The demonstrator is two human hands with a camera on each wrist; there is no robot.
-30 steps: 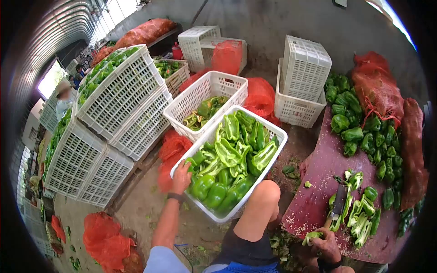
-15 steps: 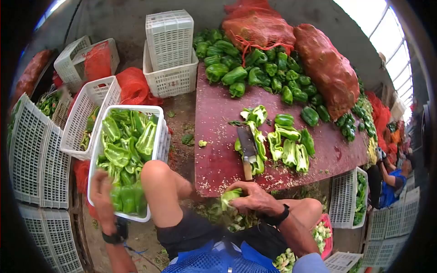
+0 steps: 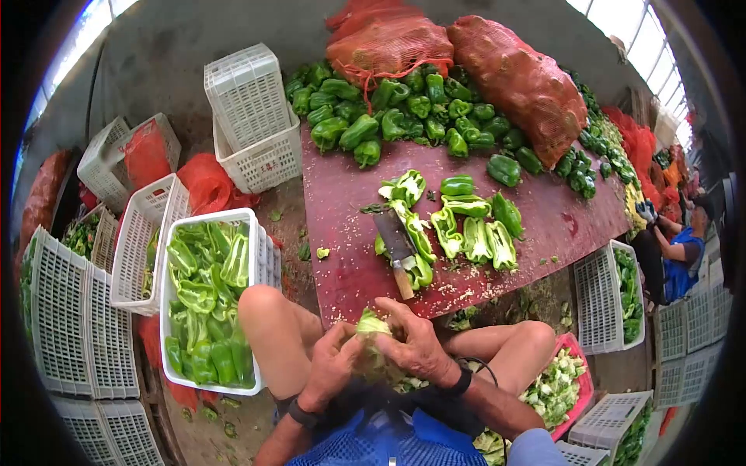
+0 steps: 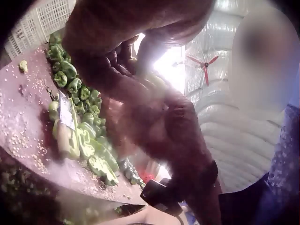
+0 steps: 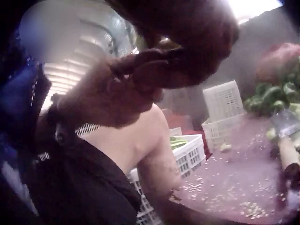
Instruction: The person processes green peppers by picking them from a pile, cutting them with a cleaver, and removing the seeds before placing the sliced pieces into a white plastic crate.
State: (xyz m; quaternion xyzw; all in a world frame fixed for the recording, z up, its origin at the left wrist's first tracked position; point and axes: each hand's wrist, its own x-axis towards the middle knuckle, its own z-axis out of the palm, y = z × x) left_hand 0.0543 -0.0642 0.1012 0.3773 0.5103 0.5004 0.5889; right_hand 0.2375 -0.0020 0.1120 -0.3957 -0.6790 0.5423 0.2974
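Over the lap, in the head view, both hands meet at a pale green bell pepper piece (image 3: 373, 323). The left hand (image 3: 331, 370) pinches its near left side, while the right hand (image 3: 418, 348) grips it from the right. Fingers cover much of the piece in both wrist views. Just beyond the hands, a cleaver (image 3: 395, 237) lies on the reddish table (image 3: 342, 225), its wooden handle toward the person. Beside the blade are several cut pepper halves (image 3: 476, 240), showing pale insides. Whole green peppers (image 3: 400, 124) are heaped at the table's far side.
Left of the knee stands a white crate (image 3: 167, 311) filled with pepper halves. Stacked crates (image 3: 249, 101) and red mesh sacks (image 3: 388, 43) line the back. A pink basin (image 3: 579, 404) of pale scraps sits at right, near another person (image 3: 684, 256).
The left hand has left the crate of pepper halves and come over to the lap, joining the right hand at the pepper piece. The head view has swung right toward the table.
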